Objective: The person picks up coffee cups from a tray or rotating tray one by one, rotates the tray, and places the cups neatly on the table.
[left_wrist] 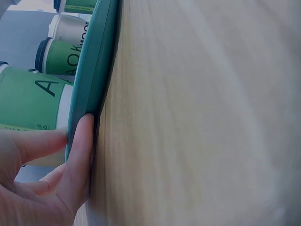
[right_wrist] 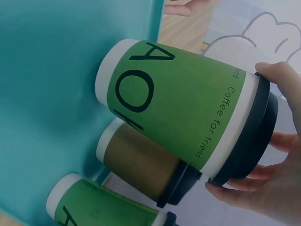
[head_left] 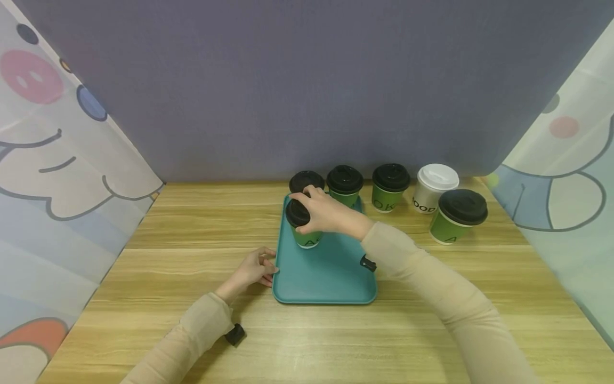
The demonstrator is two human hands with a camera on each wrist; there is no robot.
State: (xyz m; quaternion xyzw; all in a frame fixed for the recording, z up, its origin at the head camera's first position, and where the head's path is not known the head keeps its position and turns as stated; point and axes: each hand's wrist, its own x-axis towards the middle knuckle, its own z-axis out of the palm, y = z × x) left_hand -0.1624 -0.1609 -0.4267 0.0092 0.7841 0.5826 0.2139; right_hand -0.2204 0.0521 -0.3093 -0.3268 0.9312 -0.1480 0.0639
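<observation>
My right hand (head_left: 328, 213) grips a green paper coffee cup (right_wrist: 174, 103) by its black lid (right_wrist: 249, 132), fingers spread around the rim. This cup stands over the left part of a teal tray (head_left: 326, 274), its base close to the tray floor. At the tray's left edge, my left hand (head_left: 254, 269) pinches the rim between thumb and fingers, as the left wrist view shows. Behind the held cup is a brown cup (right_wrist: 141, 162) with a black lid, partly hidden in the head view. Beside it, at the tray's back right, stands another green cup (head_left: 344, 184).
Right of the tray, on the wooden table (head_left: 182, 256), stand a green cup (head_left: 389, 186), a white cup (head_left: 434, 189) with a white lid, and another green cup (head_left: 455, 216). A grey panel (head_left: 307, 96) rises behind the table. Printed cartoon curtains flank both sides.
</observation>
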